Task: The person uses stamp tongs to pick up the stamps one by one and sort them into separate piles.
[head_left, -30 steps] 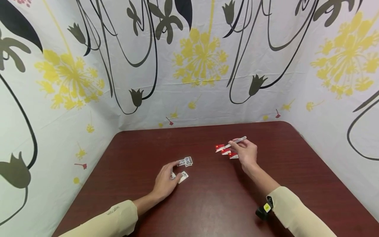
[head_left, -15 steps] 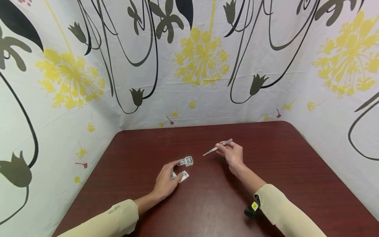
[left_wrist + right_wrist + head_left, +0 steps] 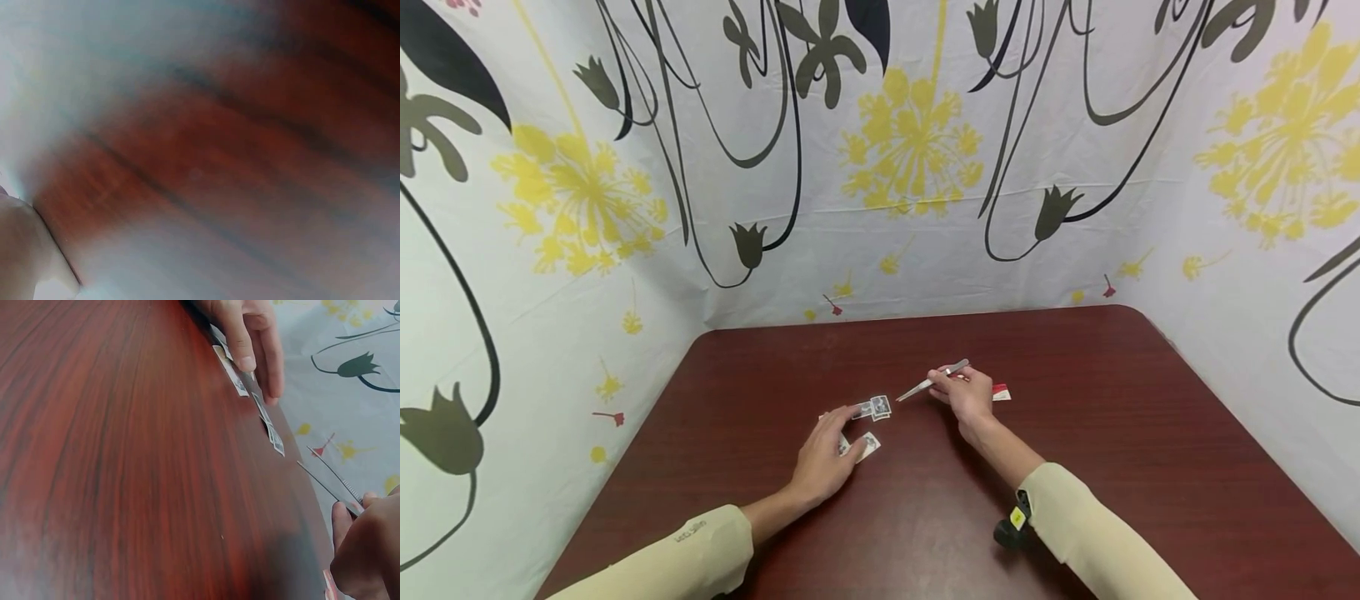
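Note:
My right hand (image 3: 967, 402) pinches a pair of metal tweezers (image 3: 917, 388), tips pointing left. In the right wrist view the tweezers' tips (image 3: 312, 474) stand apart with nothing between them. My left hand (image 3: 822, 463) rests on the table, thumb and fingers spread among small grey-and-white printed papers that look like stamps. One overlapping group of stamps (image 3: 880, 407) lies by the fingertips; another stamp (image 3: 870, 446) lies by the thumb. Part of these is hidden under the hand. A red-and-white stamp-like piece (image 3: 1002, 392) shows behind my right hand, which covers others.
The dark red-brown table (image 3: 925, 517) has rounded far corners. A white cloth (image 3: 917, 267) with flower prints hangs behind and on both sides. A small black device (image 3: 1011, 532) with a yellow label sits at the right cuff. The left wrist view is mostly blurred tabletop.
My right hand has moved left with the tweezers, from over the red pieces toward the grey stamps. Part of the red pieces shows again to its right. The left hand stays put.

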The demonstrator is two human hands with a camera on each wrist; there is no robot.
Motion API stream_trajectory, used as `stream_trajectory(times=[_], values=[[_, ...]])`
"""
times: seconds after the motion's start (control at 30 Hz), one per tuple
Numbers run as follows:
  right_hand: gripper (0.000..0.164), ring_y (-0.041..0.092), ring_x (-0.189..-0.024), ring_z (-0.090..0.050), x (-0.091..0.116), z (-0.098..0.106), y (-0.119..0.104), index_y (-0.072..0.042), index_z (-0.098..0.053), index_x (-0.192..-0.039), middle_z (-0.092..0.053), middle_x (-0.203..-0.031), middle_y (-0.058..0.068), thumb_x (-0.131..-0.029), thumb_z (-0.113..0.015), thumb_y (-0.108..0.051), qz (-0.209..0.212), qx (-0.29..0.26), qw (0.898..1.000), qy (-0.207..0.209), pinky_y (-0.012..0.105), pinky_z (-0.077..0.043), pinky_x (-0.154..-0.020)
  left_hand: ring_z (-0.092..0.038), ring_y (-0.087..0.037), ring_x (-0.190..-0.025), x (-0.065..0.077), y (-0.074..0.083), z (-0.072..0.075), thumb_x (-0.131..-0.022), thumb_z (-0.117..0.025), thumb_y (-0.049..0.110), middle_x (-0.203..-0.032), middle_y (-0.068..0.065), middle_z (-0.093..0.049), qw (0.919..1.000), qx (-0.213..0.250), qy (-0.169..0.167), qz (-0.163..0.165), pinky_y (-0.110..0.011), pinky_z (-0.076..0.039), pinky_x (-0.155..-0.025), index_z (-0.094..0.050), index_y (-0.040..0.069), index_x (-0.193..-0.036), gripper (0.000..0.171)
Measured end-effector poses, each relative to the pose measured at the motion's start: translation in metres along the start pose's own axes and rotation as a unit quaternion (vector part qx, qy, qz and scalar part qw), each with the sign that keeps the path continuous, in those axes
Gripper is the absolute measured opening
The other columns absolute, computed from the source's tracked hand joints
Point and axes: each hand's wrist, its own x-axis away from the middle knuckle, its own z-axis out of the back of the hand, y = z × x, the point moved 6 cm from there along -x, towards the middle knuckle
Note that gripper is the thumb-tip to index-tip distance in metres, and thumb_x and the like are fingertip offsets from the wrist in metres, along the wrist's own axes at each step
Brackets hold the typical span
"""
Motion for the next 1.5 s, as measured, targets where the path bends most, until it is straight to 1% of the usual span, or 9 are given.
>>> stream_trajectory(times=[0.23,0.4,0.5,0.63,0.8,0.93,1.07,1.27,1.5], values=[[0.022,0.014,-0.077,-0.077,0.001,-0.005,0.007,0.017,-0.064,-0.111,-0.075,-0.086,0.011,-0.094,-0.075,0.008,0.004,-0.004,1.0,0.002,0.031,-0.063,-0.074,-0.048,-0.036,-0.147,0.001,0.007,-0.001,-0.098,-0.074,0.012,-0.151,-0.016,-0.059,0.9991,-0.01,-0.007,-0.041,-0.056,-0.027,-0.125,-0.058,0.003,-0.149,0.054],[0.02,0.015,-0.077,-0.077,0.0,-0.006,0.012,0.016,-0.065,-0.109,-0.074,-0.084,0.008,-0.093,-0.076,0.009,0.0,-0.005,1.0,0.01,0.031,-0.063,-0.073,-0.048,-0.037,-0.147,0.002,0.01,-0.002,-0.101,-0.07,0.01,-0.154,-0.017,-0.056,0.9976,-0.011,-0.021,-0.065,-0.058,-0.03,-0.123,-0.057,0.004,-0.151,0.053],[0.02,0.015,-0.078,-0.076,0.0,-0.006,0.014,0.016,-0.066,-0.108,-0.073,-0.084,0.007,-0.092,-0.076,0.009,-0.002,-0.005,1.0,0.015,0.034,-0.064,-0.075,-0.048,-0.036,-0.147,0.003,0.011,-0.002,-0.102,-0.069,0.011,-0.155,-0.014,-0.056,0.9974,-0.014,-0.028,-0.065,-0.058,-0.034,-0.121,-0.057,0.006,-0.152,0.051],[0.02,0.014,-0.076,-0.076,0.001,-0.009,0.015,0.015,-0.067,-0.107,-0.073,-0.083,0.008,-0.092,-0.077,0.008,0.001,-0.004,1.0,0.02,0.037,-0.064,-0.078,-0.048,-0.034,-0.147,0.003,0.01,-0.003,-0.105,-0.066,0.013,-0.156,-0.011,-0.056,0.9978,-0.015,-0.04,-0.051,-0.058,-0.039,-0.117,-0.057,0.009,-0.152,0.049],[0.022,0.013,-0.075,-0.075,0.003,-0.013,0.017,0.017,-0.066,-0.109,-0.073,-0.084,0.009,-0.092,-0.077,0.009,0.001,-0.004,1.0,0.022,0.036,-0.064,-0.077,-0.048,-0.034,-0.147,0.004,0.008,-0.004,-0.106,-0.064,0.014,-0.155,-0.009,-0.057,0.9978,-0.02,-0.048,-0.04,-0.058,-0.041,-0.115,-0.058,0.01,-0.151,0.046],[0.022,0.013,-0.076,-0.075,0.005,-0.015,0.017,0.017,-0.066,-0.111,-0.073,-0.086,0.01,-0.093,-0.076,0.009,0.001,-0.003,1.0,0.024,0.034,-0.064,-0.076,-0.049,-0.034,-0.146,0.004,0.008,-0.004,-0.105,-0.065,0.014,-0.154,-0.01,-0.058,0.9978,-0.023,-0.05,-0.037,-0.058,-0.041,-0.115,-0.059,0.01,-0.151,0.046],[0.021,0.014,-0.076,-0.076,0.005,-0.016,0.017,0.016,-0.067,-0.11,-0.074,-0.086,0.011,-0.093,-0.077,0.008,-0.002,0.003,1.0,0.028,0.034,-0.064,-0.076,-0.048,-0.034,-0.147,0.003,0.009,-0.005,-0.105,-0.064,0.014,-0.154,-0.011,-0.058,0.9975,-0.025,-0.055,-0.037,-0.057,-0.038,-0.118,-0.059,0.009,-0.151,0.046],[0.02,0.014,-0.076,-0.076,0.004,-0.017,0.018,0.015,-0.068,-0.108,-0.073,-0.087,0.01,-0.093,-0.077,0.007,-0.006,0.004,0.999,0.034,0.032,-0.063,-0.076,-0.048,-0.034,-0.147,0.003,0.009,-0.006,-0.104,-0.065,0.013,-0.154,-0.013,-0.058,0.9966,-0.029,-0.06,-0.049,-0.053,-0.033,-0.123,-0.059,0.007,-0.151,0.047],[0.022,0.013,-0.078,-0.075,0.003,-0.017,0.018,0.016,-0.066,-0.111,-0.073,-0.087,0.009,-0.093,-0.076,0.007,-0.006,0.001,0.999,0.033,0.032,-0.063,-0.076,-0.048,-0.033,-0.147,0.003,0.009,-0.006,-0.103,-0.066,0.011,-0.153,-0.012,-0.058,0.9956,-0.033,-0.065,-0.058,-0.052,-0.032,-0.124,-0.058,0.006,-0.151,0.049]])
